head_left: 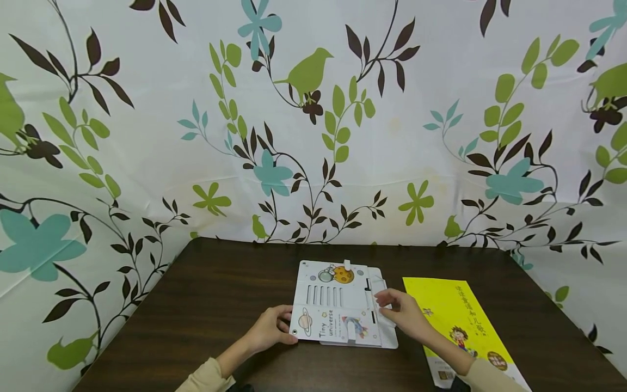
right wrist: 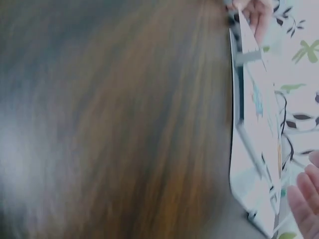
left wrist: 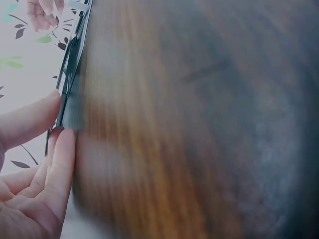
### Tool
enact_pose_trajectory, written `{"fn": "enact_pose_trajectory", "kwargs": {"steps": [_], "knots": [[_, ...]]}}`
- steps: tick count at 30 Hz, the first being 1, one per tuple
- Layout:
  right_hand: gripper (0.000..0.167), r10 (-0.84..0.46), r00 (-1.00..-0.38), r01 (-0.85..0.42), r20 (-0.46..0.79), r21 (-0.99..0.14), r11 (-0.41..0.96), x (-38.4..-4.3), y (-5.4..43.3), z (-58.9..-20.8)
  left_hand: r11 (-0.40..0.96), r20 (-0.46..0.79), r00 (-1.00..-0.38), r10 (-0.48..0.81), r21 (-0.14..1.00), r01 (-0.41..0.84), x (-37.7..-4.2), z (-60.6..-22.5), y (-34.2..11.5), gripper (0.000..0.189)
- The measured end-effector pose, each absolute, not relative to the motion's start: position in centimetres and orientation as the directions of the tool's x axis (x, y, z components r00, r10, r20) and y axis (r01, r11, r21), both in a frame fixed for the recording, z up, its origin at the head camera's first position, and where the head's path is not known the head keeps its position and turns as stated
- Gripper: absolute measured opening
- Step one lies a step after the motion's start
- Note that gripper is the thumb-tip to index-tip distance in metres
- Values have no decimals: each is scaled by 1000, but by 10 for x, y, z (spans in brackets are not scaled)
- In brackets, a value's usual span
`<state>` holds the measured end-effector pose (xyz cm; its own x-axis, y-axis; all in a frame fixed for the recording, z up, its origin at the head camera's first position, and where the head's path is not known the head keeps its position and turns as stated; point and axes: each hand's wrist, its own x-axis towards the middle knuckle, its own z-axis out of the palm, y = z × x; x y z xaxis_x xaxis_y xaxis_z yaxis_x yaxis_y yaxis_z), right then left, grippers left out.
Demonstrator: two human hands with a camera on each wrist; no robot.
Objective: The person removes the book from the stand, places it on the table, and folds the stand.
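A white book stand (head_left: 313, 296), printed with "Tiny universe", a planet and an astronaut, lies folded on the dark table. Its left edge is pinched by my left hand (head_left: 269, 326); in the left wrist view the thumb (left wrist: 35, 117) is on one face and the fingers (left wrist: 60, 164) on the other. At the stand's right edge hovers my right hand (head_left: 404, 311), fingers bent a little. From the right wrist, the fingers (right wrist: 305, 201) appear beside the stand's panels (right wrist: 254, 194) with a gap between. The stand's left side is raised slightly off the table.
A yellow book (head_left: 455, 310) with a cartoon child on its cover lies on the table (head_left: 235, 272) to the right, partly under my right forearm. Behind the table hangs a white cloth (head_left: 372, 179) patterned with leaves, birds and flowers.
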<state>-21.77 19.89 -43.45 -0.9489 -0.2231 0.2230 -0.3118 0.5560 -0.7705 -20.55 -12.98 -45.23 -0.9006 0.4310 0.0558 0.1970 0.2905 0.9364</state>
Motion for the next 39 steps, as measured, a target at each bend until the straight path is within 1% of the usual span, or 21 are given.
{"fn": "enact_pose_trajectory", "kwargs": {"steps": [2,5,9,16,18,29,36,39], "knots": [[20,-207,-960,-275,190,-778,565,-220,203,-436,289,55,-901,430,937,196,-205,-453,-130,66],[17,-240,-962,-244,127,-793,558,-221,208,-439,286,53,-901,430,939,192,-206,-453,-130,66],[13,-277,-958,-224,78,-809,543,-223,211,-440,286,52,-903,426,939,189,-207,-453,-130,65],[15,-236,-972,-120,-15,-829,546,-220,213,-435,293,54,-905,423,936,193,-208,-454,-128,65],[16,-230,-973,-108,-26,-828,551,-219,213,-434,289,56,-904,424,938,194,-208,-453,-127,65],[11,-218,-976,-128,-13,-774,620,-222,205,-435,289,56,-905,421,938,192,-206,-452,-131,66],[7,-270,-963,-199,14,-715,670,-225,201,-434,291,54,-905,421,937,191,-206,-451,-130,66],[5,-273,-962,-204,6,-684,701,-227,198,-433,290,49,-906,420,939,186,-206,-451,-130,66]]}}
